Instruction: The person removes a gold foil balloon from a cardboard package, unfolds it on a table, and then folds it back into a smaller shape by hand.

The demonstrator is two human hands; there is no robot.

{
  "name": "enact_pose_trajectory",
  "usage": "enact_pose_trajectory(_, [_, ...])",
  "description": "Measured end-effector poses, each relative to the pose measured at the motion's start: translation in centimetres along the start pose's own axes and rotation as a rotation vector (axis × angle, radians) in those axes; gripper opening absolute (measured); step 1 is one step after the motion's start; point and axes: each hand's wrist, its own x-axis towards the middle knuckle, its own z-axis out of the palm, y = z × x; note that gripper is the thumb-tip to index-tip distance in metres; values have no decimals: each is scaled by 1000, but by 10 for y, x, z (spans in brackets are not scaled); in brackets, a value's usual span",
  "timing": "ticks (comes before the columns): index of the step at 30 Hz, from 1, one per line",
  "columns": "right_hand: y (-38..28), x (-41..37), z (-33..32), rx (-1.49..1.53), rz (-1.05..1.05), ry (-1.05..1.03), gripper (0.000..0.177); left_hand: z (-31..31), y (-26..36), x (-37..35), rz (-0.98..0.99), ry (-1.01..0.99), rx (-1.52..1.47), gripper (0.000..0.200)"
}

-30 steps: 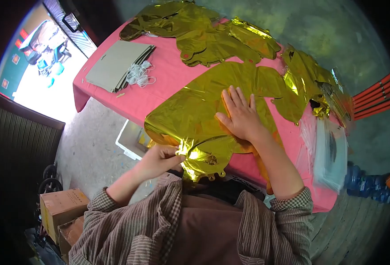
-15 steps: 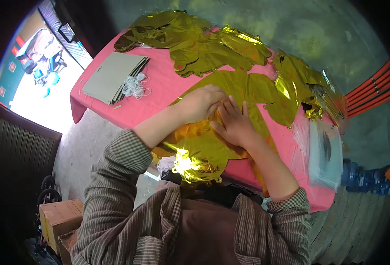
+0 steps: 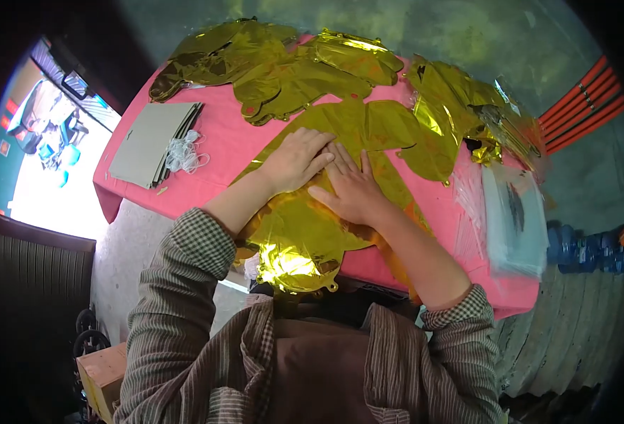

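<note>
A large gold foil sheet (image 3: 389, 127) lies in front of me and hangs over the near edge of the pink-covered table (image 3: 213, 113). On it rests my left hand (image 3: 296, 160), palm down, its fingers pointing right and meeting the other hand. My right hand (image 3: 352, 187) lies flat on the foil with the fingers spread and the thumb apart. Fingertips of both hands touch near the middle of the sheet. Neither hand holds anything that shows. The foil's lower part shines brightly below the hands.
More gold foil pieces (image 3: 290, 71) lie along the far edge. Grey boards (image 3: 149, 145) and a bundle of white string (image 3: 183, 152) are at the left. Clear plastic bags (image 3: 513, 222) lie at the right, near blue bottles (image 3: 587, 247) on the floor. A cardboard box (image 3: 105, 378) stands lower left.
The view has shifted, so the table appears further left and up. My left hand has gone from curled fingers to lying flatter on the foil, and my right hand is now pressed close beside it.
</note>
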Motion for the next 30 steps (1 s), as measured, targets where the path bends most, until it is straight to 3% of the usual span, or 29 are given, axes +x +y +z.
enact_pose_trajectory(4, [17,3,-10,194,34,1,71,0,1,0,-28,-49,70,43])
enact_pose_trajectory(6, [32,-8,-25,172,-6,133,56,-1,3,0,-8,-73,118,44])
enact_pose_trajectory(7, [37,-12,-33,356,17,258,35,-1,4,0,10,-94,167,44])
enact_pose_trajectory(9, [50,-25,-55,319,215,239,26,1,2,0,14,-112,180,43])
enact_pose_trajectory(12, [49,-61,-76,97,331,233,25,2,2,-1,14,-118,207,42])
enact_pose_trajectory(14, [46,-79,-83,-66,465,15,25,1,3,-1,17,-107,212,41])
enact_pose_trajectory(18, [59,-88,-66,-34,471,27,23,1,6,1,36,-129,297,41])
enact_pose_trajectory(21, [74,-81,-68,122,405,-50,27,2,6,2,66,-131,352,40])
enact_pose_trajectory(26, [79,-67,-85,990,471,-193,9,1,9,3,154,-126,451,41])
enact_pose_trajectory(30, [66,-54,-89,1446,432,-156,20,-1,9,5,160,-172,485,39])
